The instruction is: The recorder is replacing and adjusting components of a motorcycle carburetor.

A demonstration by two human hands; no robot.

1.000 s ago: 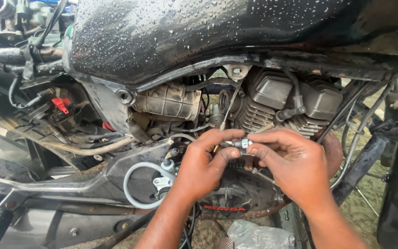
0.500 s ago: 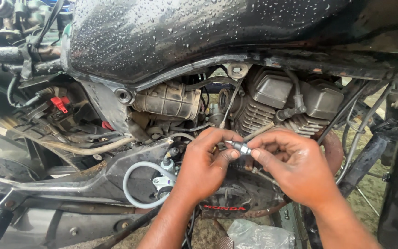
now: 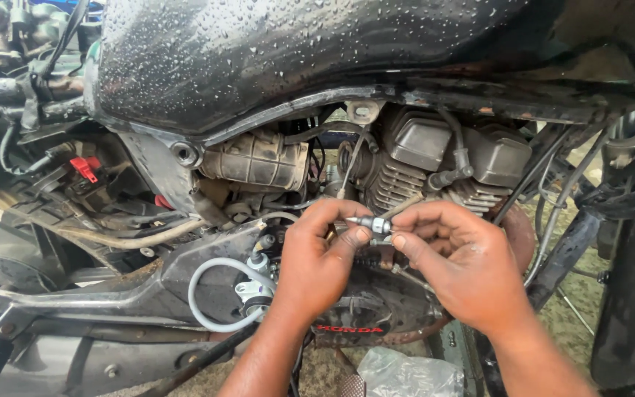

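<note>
Barely shifted, left hand [image 3: 317, 257] and right hand [image 3: 464, 265] pinch a small ribbed metal fitting [image 3: 373, 223].

Looked like an outdoor or roadside motorcycle repair spot, not a clean shop. Bike was partly stripped: finned engine [image 3: 435, 176] exposed, loose grey hose [image 3: 207, 294] and cables hanging. Black fuel tank [image 3: 317, 59] was beaded with water drops. Ground [image 3: 575, 309] under it was bare dirt and sparse grass, with a crumpled plastic bag [image 3: 406, 375] lying there.

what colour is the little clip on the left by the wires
Red clip, in the head view.
</note>
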